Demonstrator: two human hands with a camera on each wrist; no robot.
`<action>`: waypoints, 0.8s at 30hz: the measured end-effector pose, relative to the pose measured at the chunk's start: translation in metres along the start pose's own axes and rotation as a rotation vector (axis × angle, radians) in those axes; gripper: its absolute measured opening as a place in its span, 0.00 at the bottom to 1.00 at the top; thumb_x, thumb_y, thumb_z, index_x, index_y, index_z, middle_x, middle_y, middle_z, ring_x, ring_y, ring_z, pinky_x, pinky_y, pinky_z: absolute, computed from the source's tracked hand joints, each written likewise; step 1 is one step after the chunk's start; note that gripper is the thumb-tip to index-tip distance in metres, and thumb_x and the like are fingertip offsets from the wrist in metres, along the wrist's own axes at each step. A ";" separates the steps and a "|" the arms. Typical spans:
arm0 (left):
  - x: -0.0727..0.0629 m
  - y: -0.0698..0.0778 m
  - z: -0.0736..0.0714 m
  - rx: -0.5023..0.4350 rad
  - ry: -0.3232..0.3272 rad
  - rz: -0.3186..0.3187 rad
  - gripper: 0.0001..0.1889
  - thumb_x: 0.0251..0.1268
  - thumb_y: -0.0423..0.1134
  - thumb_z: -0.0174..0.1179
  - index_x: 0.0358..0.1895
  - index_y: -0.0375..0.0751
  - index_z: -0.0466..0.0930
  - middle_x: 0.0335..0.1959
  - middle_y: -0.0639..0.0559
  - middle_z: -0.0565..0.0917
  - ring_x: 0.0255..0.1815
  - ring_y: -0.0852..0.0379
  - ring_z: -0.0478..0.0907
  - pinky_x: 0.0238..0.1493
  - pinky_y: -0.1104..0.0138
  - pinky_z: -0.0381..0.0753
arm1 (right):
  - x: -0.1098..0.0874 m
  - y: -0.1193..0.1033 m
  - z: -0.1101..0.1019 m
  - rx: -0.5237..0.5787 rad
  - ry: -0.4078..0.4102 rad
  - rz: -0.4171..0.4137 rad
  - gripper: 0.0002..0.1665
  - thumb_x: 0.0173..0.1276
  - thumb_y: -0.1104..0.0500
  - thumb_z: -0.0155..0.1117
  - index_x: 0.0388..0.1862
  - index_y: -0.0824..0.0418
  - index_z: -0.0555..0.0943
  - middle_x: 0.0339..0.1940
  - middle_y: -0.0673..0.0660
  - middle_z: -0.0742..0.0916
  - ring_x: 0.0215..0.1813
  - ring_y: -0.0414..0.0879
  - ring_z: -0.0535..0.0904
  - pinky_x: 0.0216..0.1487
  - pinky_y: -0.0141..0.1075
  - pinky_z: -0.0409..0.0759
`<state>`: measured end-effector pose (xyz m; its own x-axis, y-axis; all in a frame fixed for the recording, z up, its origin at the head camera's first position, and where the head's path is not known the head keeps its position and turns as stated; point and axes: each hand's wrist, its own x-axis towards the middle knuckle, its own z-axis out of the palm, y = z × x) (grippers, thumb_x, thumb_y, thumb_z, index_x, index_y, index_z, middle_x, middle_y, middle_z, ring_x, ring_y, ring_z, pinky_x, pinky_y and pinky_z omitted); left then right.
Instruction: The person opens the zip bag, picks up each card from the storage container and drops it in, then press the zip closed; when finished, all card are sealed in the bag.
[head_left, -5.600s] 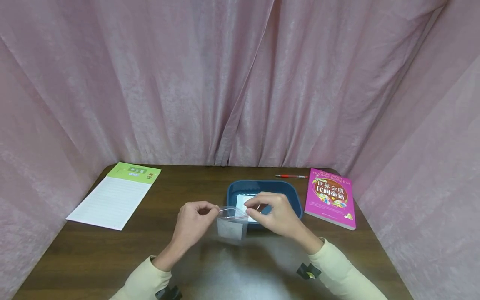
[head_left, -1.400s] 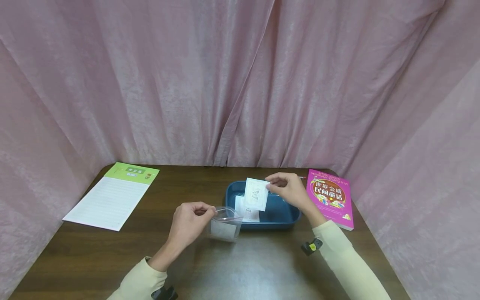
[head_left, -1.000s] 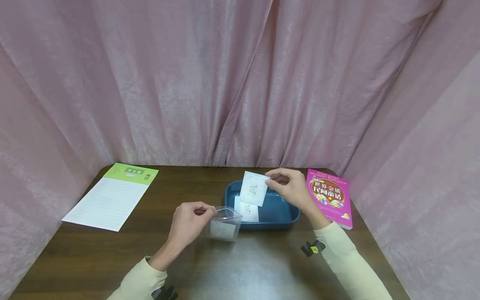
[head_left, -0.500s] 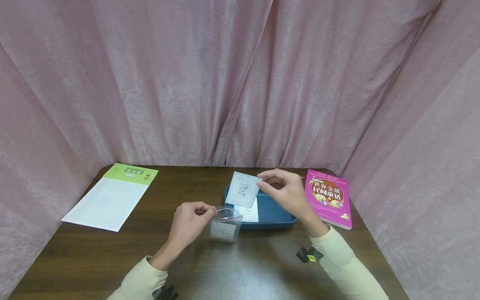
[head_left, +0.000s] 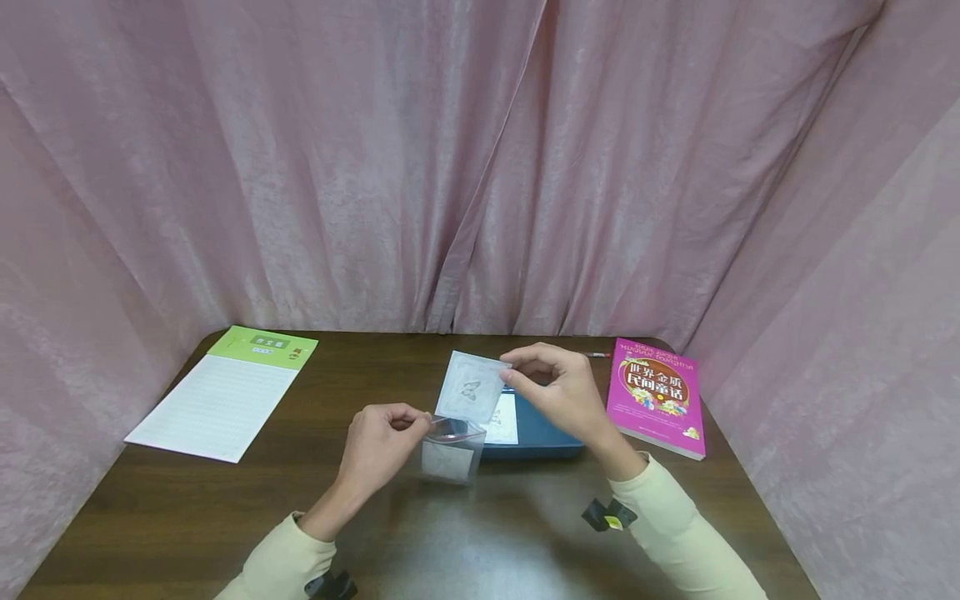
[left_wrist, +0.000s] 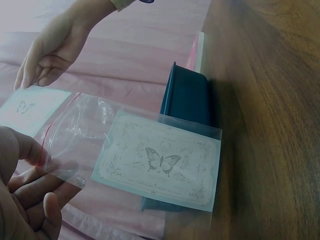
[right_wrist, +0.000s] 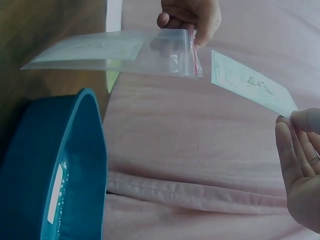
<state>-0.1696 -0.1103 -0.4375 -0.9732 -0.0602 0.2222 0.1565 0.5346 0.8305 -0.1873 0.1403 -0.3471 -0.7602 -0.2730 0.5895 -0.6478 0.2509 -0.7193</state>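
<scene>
In the head view my left hand (head_left: 381, 446) pinches one side of the mouth of a clear zip bag (head_left: 455, 430), which hangs upright over the table. Inside it lies a white card with a butterfly print (left_wrist: 160, 160). My right hand (head_left: 562, 387) pinches a similar butterfly card (head_left: 471, 386) by its upper right corner, thumb in front. That card is tilted, and its lower edge is close to the bag's red-lined mouth. The right wrist view shows a small gap between card and bag (right_wrist: 170, 55). Another white card (head_left: 504, 419) lies in the blue tray (head_left: 540, 433) behind.
A pad of lined paper with a green top (head_left: 225, 396) lies at the left of the wooden table (head_left: 480, 542). At the right lies a pink book (head_left: 656, 396), with a red pen (head_left: 597, 355) beside it, partly hidden. Pink curtains (head_left: 480, 167) stand around the table.
Earlier both hands held the bag's mouth. Since then my right hand has taken up a card, lifted it over the tray, and moved it left and down toward the bag. My left hand stays nearly still.
</scene>
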 end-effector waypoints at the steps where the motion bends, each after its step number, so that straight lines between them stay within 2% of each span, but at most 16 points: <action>1: 0.000 0.000 0.000 0.000 0.000 -0.001 0.04 0.59 0.39 0.69 0.27 0.49 0.91 0.28 0.59 0.90 0.28 0.62 0.81 0.31 0.67 0.75 | 0.000 0.000 0.001 0.000 -0.001 -0.002 0.10 0.59 0.76 0.72 0.40 0.71 0.87 0.34 0.62 0.90 0.32 0.40 0.86 0.36 0.30 0.83; 7: 0.000 0.001 0.000 -0.004 -0.004 -0.003 0.04 0.58 0.38 0.68 0.28 0.48 0.91 0.29 0.57 0.90 0.28 0.62 0.81 0.29 0.67 0.74 | -0.002 0.001 0.004 0.001 -0.007 -0.005 0.10 0.59 0.75 0.72 0.40 0.71 0.87 0.32 0.62 0.90 0.32 0.40 0.86 0.36 0.29 0.82; 17: 0.000 0.001 -0.001 -0.014 -0.012 -0.028 0.04 0.59 0.38 0.68 0.29 0.47 0.91 0.28 0.57 0.90 0.27 0.61 0.79 0.29 0.67 0.74 | -0.007 0.004 0.006 -0.026 -0.021 0.052 0.10 0.60 0.73 0.72 0.41 0.69 0.87 0.33 0.60 0.91 0.33 0.41 0.86 0.35 0.33 0.82; 24: 0.000 0.001 -0.001 -0.022 -0.018 -0.045 0.05 0.60 0.39 0.68 0.30 0.46 0.91 0.28 0.56 0.90 0.26 0.59 0.78 0.28 0.67 0.74 | -0.010 0.005 0.009 -0.056 -0.021 0.008 0.10 0.59 0.74 0.73 0.40 0.69 0.87 0.34 0.59 0.91 0.33 0.44 0.86 0.37 0.33 0.84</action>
<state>-0.1693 -0.1103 -0.4359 -0.9821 -0.0689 0.1751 0.1157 0.5127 0.8507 -0.1823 0.1359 -0.3596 -0.7647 -0.2898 0.5756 -0.6438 0.3049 -0.7018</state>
